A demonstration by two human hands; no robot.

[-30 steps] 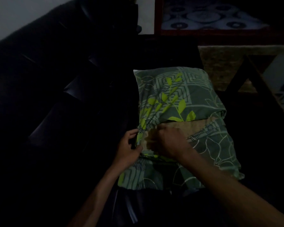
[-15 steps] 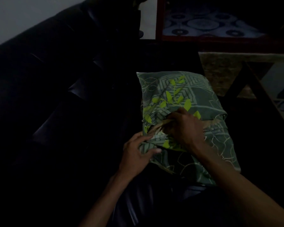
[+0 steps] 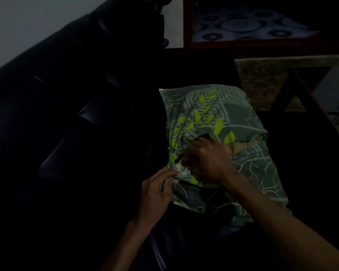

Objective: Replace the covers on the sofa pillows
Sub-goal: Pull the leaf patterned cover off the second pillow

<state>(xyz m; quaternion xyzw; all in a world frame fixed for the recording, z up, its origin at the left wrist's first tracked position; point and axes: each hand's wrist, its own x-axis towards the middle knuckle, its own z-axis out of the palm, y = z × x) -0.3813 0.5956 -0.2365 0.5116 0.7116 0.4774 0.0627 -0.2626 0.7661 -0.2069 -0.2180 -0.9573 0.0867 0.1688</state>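
A pillow in a green cover (image 3: 223,118) with lime leaf print lies on the dark sofa seat. The tan pillow inside (image 3: 241,146) shows through the cover's opening across the middle. My right hand (image 3: 205,163) lies over the opening's left part, fingers curled into the bunched fabric there. My left hand (image 3: 157,190) is at the pillow's left edge, its fingertips pinching the cover's lower flap next to the right hand. The room is very dark, and the fingertips blur.
The black leather sofa back (image 3: 67,114) rises on the left. A dark table frame (image 3: 301,106) stands to the right over a brown rug (image 3: 262,79). A patterned carpet (image 3: 243,26) with a red-framed edge lies beyond.
My right hand has shifted along the cover's opening and now works the fabric at its left end. My left hand has slid a little lower on the pillow's left edge.
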